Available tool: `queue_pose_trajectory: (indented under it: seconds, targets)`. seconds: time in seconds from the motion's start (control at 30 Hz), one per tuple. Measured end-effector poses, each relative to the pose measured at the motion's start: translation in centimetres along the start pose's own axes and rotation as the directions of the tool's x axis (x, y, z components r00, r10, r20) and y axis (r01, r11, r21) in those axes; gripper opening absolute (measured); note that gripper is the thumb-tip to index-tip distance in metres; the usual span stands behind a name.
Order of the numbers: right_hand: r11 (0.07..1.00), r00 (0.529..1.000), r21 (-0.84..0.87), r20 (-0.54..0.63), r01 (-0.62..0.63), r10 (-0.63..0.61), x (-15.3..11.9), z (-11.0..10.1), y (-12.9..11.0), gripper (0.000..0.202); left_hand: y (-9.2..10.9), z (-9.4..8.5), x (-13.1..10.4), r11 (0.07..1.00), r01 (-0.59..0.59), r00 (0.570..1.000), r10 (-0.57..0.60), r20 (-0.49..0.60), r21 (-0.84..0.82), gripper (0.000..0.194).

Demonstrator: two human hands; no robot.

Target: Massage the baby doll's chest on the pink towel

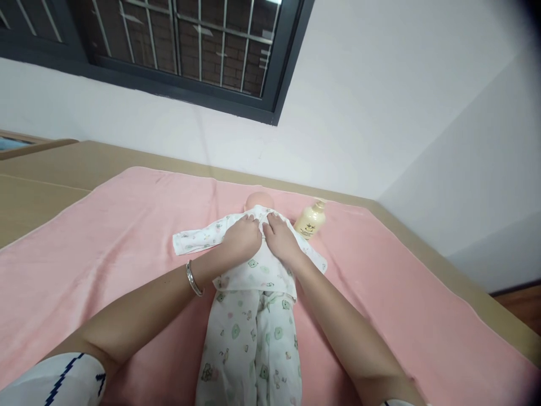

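While both your hands are at the upper chest of the patterned white top [253, 279], just short of the collar, the step in hand is judged to be close fingertip work on the garment's front. Your left hand [243, 239] has its fingers curled in; your right hand [279, 238] is partly curled, its fingers close to the left's. Whether either pinches cloth cannot be told. The top lies directly under both hands, one sleeve [196, 239] spread outward beyond your left, and the doll's head [259, 199] shows just past your fingertips. Nearer you than the hands, the matching trousers [230, 344] meet the hem. A yellow bottle [310, 221] stands just outside your right hand, on the pink sheet [139, 225]. In judgement, the next move calls for light, even fingertip control, without pressing on the doll or knocking the bottle.
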State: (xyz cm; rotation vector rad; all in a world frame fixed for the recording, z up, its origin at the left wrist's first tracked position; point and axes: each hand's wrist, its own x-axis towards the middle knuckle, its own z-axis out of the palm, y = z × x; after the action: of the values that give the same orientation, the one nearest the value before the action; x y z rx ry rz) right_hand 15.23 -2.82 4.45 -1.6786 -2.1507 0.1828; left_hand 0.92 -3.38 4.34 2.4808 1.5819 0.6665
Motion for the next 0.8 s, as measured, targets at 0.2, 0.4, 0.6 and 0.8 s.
queue_pose_trajectory:
  seconds: [0.2, 0.4, 0.6, 0.8]
  targets:
    - [0.991, 0.997, -0.132, 0.082, 0.023, -0.013, -2.6, -0.5, -3.1, 0.05, -2.4, 0.7, 1.6, 0.999, 0.035, 0.999, -0.035, 0.005, -0.023, 0.042]
    - [0.994, 0.995, 0.041, 0.0, 0.099, -0.099, 0.2, -0.2, 0.1, 0.042, 0.0, 1.7, 0.0, 0.989, 0.007, 0.999, -0.001, -0.042, 0.149, 0.046]
    - [0.995, 0.999, -0.103, -0.034, -0.006, 0.003, -1.3, -0.1, -1.8, 0.043, -0.7, 0.9, 0.5, 0.999, 0.005, 0.999, -0.002, -0.046, 0.044, 0.038]
    - [0.993, 1.0, -0.121, 0.005, 0.004, -0.003, -1.9, -0.7, -2.5, 0.041, -2.0, 2.1, 1.2, 0.998, 0.054, 0.993, -0.055, -0.106, -0.012, 0.04]
